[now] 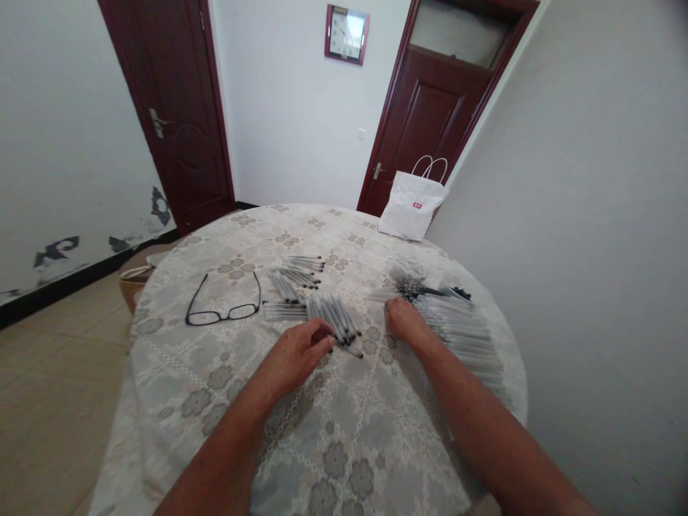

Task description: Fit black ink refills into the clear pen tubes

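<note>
My left hand (305, 352) is over the middle of the table, its thumb and fingers closed round the near end of a slim clear pen (352, 351) with a dark tip. Just beyond it lies a bundle of similar clear pens (329, 313), and several smaller bundles (286, 285) fan out behind. My right hand (404, 321) has its fingers bent together beside small black parts (413, 288); what they hold, if anything, is hidden. To the right of that hand spreads a large heap of clear tubes (462, 333).
Black-framed glasses (223, 317) lie open on the left of the round table, on its patterned tablecloth (333, 459). Crumpled clear plastic (407, 269) sits behind the black parts. A white paper bag (411, 208) stands at the far right edge, near the wall.
</note>
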`<state>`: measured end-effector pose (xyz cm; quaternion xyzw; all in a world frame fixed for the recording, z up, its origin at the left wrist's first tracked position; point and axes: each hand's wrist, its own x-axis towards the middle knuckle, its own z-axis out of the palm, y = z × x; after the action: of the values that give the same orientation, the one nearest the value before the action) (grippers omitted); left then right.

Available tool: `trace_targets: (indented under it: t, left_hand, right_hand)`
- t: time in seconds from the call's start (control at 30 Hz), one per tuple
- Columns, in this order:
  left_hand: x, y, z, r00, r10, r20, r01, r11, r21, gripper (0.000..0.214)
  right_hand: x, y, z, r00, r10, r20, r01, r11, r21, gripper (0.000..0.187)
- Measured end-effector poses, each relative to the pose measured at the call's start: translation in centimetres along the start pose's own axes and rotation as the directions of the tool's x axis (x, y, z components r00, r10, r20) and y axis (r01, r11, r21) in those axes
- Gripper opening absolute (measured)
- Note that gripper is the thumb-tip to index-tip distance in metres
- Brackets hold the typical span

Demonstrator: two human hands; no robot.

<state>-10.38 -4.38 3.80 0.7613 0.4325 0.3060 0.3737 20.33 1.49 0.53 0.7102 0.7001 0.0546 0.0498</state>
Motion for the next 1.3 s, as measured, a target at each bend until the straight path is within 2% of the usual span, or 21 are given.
trace_targets:
  t: [0.43,0.67,0.8,1.0,1.17,1.3]
  left_hand:
    - [-0.1,-0.2,-0.2,0.999,0.001,-0.042,-0.002,1.0,-0.031,0.022]
    - [0.2,-0.6,-1.0,0.997,-0.019,-0.078,0.013,0.997,-0.074,0.023]
    - [0.3,-1.1,-1.4,0.994,-0.042,-0.097,0.03,0.992,-0.123,0.025]
    - [0.2,-1.7,-1.6,0.99,-0.066,-0.122,0.05,0.99,-0.13,0.024]
    - [0.4,-1.7,-1.4,0.986,-0.096,-0.136,0.081,0.99,-0.115,0.024]
    - [0.5,-1.5,-1.2,0.981,-0.131,-0.142,0.115,0.986,-0.121,0.026]
  right_hand:
    - [0.5,-1.5,-1.4,1.0,0.004,0.016,-0.004,1.0,-0.017,0.033]
    - [-1.4,-2.6,-3.9,0.996,-0.076,0.036,0.075,0.997,0.023,0.036]
    - [-3.4,-4.2,-4.7,0.992,-0.126,-0.004,0.126,0.987,0.098,0.036]
    - [-6.0,-7.1,-2.7,0.992,-0.106,-0.074,0.121,0.964,0.236,0.034]
    - [-5.9,-8.2,-0.9,0.995,-0.016,-0.095,0.036,0.976,0.214,0.018]
    - [-5.5,-8.4,-0.6,0.996,0.018,-0.089,-0.001,0.981,0.192,0.017]
